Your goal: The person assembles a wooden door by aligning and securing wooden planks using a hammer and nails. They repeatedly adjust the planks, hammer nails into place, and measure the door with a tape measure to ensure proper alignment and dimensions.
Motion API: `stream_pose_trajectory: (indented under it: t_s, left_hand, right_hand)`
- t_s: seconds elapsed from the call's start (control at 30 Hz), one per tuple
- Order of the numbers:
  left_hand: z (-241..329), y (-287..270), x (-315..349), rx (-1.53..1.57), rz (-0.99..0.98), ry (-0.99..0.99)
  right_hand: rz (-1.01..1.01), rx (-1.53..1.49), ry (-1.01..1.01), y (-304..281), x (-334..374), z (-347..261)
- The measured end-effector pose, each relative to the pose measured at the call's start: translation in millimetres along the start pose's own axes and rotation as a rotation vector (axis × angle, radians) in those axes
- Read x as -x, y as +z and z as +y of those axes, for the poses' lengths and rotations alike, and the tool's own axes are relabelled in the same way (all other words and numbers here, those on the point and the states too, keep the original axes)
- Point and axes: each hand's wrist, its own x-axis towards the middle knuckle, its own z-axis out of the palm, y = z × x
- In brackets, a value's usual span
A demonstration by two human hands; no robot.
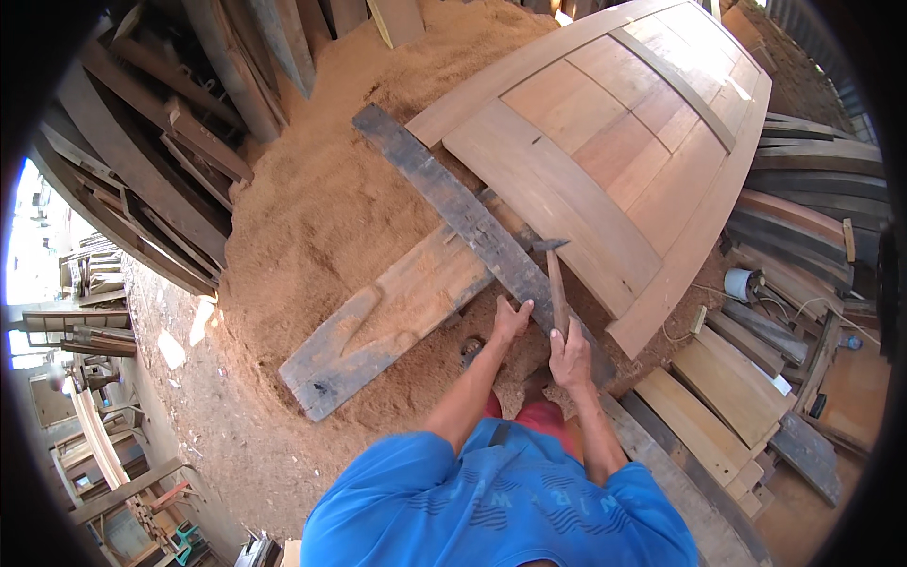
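My right hand [571,357] is closed around the wooden handle of a hammer [557,295]. The hammer's dark metal head points away from me, over the dark beam near the door's edge. At the near side of that long, worn beam [453,200] is my left hand [512,319], thumb and forefinger apart, with nothing visible in it. Whether it touches the beam is hard to tell. Beyond the beam lies a large panelled wooden door [605,142], its near end close to the hammer head. A wide, rough plank [378,326] dusted with sawdust runs beneath the beam.
A big heap of sawdust [293,208] spreads behind and left of the plank. Curved timbers [142,161] lean at the far left. Stacked boards [704,406] and a white bucket [739,283] with a cord stand on the right.
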Motion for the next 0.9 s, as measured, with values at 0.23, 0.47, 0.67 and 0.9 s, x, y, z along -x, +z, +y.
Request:
stream_pose_trajectory:
  t_s: [0.23,0.47,0.67,0.9]
  left_hand:
    - [33.3,-10.3,9.1,-0.071,-0.090,-0.086]
    - [25.7,-9.9,12.1,-0.173,0.029,0.024]
    - [44.3,-6.2,19.4,-0.068,0.026,0.004]
    - [52.2,-5.8,32.4,-0.141,0.071,-0.049]
  right_hand:
    - [-0.043,-0.034,-0.161,10.8,-32.9,-9.2]
    - [0.013,-0.162,-0.388,9.1,-43.4,-37.2]
    - [-0.197,0.320,-0.085,21.3,-68.4,-4.8]
    - [0.063,-0.216,-0.574,-7.2,-73.9,-56.8]
